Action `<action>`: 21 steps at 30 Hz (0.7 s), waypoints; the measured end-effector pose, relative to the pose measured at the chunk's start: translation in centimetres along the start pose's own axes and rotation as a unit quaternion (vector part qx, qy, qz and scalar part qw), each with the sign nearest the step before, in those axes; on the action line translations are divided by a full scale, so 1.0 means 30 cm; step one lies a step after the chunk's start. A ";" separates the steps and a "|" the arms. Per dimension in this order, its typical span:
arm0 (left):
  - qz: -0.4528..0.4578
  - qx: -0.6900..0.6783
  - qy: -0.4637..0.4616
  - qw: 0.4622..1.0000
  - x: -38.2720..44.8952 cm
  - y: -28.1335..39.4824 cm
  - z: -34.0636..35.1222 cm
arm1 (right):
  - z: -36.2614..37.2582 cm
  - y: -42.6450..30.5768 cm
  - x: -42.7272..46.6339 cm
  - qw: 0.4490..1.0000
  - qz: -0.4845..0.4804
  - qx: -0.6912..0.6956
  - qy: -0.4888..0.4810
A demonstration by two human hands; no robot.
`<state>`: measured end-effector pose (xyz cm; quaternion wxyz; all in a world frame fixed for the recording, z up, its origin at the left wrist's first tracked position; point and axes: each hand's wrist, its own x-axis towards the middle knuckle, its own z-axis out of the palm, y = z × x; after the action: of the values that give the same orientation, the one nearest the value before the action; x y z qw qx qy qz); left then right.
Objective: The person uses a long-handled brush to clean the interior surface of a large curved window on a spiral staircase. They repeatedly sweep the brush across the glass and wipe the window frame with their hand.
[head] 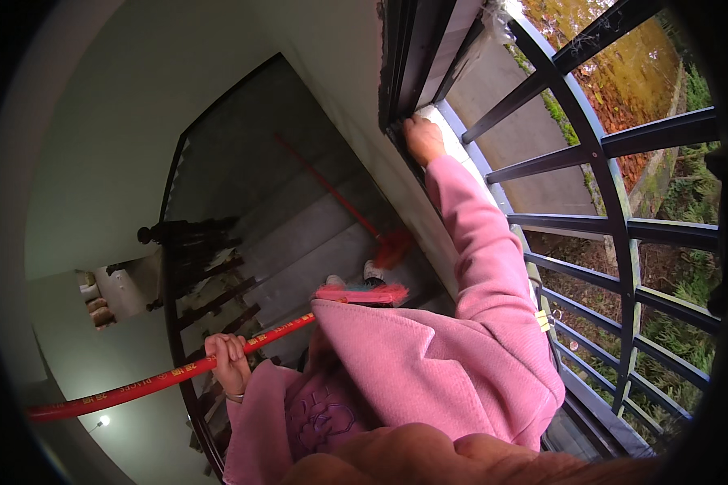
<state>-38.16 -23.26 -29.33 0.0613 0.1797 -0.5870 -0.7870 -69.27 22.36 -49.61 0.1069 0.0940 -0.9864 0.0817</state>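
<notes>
My left hand [228, 362] is closed around the red handle [179, 373] of a broom. The handle bears yellow printed characters and runs from the left rim towards my chest. The broom's pink head [361, 294], with red and teal bristles, shows just past the edge of my pink coat [394, 357]. My right arm reaches out to the window, where my right hand [423, 139] rests on the pale sill [458, 145] against the dark window frame [407, 66]. Its fingers are curled and their tips are hidden, so whether they grip anything cannot be seen.
Grey stairs [291, 242] lie below, my shoes on them. A red long-handled tool [330, 191], broom or dustpan, lies by the wall. A dark wooden banister [171, 291] borders the left. Metal window bars [613, 170] stand at right. A yellow clip [543, 321] hangs near my right shoulder.
</notes>
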 end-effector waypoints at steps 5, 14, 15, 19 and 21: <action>-0.009 0.001 0.007 1.000 0.008 -0.013 0.008 | -0.150 0.071 -0.070 0.939 0.259 0.088 0.207; -0.013 -0.002 -0.029 0.999 0.024 -0.025 0.037 | -0.037 -0.056 -0.091 0.992 0.106 0.061 0.026; -0.012 0.001 -0.027 1.000 0.022 -0.026 0.035 | -0.023 -0.054 -0.074 0.994 0.096 0.057 0.007; -0.009 0.010 -0.009 1.000 0.012 -0.028 0.022 | 0.005 -0.033 0.013 0.998 0.056 0.013 -0.040; -0.003 0.009 -0.005 1.000 0.009 -0.028 0.019 | 0.008 -0.025 0.042 0.996 0.048 0.003 -0.077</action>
<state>-38.51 -22.57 -30.05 0.0541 0.1779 -0.5937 -0.7829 -70.37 21.36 -49.47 0.0266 0.0525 -0.9949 0.0824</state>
